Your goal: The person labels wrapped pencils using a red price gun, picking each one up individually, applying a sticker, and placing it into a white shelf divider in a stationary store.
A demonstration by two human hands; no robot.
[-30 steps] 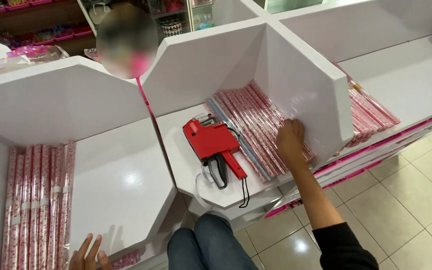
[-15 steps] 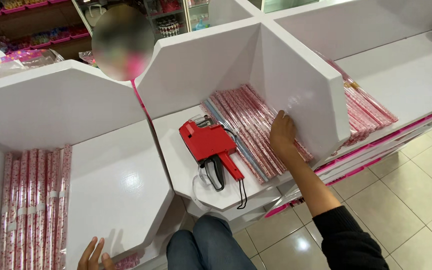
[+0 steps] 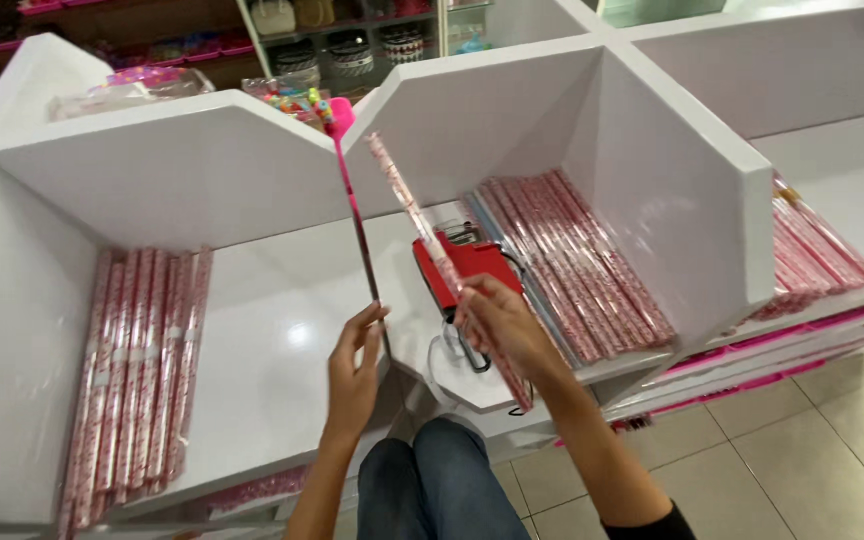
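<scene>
Right hand (image 3: 500,322): gripping a pink roll (image 3: 442,262), tilting over the red labeller (image 3: 464,272).
Left hand (image 3: 355,362): open, fingers touching the white divider edge (image 3: 377,300); bare shelf (image 3: 272,350) lying left.

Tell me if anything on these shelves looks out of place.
The red price-label gun lies in the bin of pink wrapped rolls, a tool among stock. The right hand holds one roll lifted above it.

Both forearms are bare — the left hand (image 3: 354,370) and right hand (image 3: 500,325) wear nothing. A black sleeve edge (image 3: 652,525) shows low on the right arm; blue jeans (image 3: 442,485) cover the knees.
</scene>
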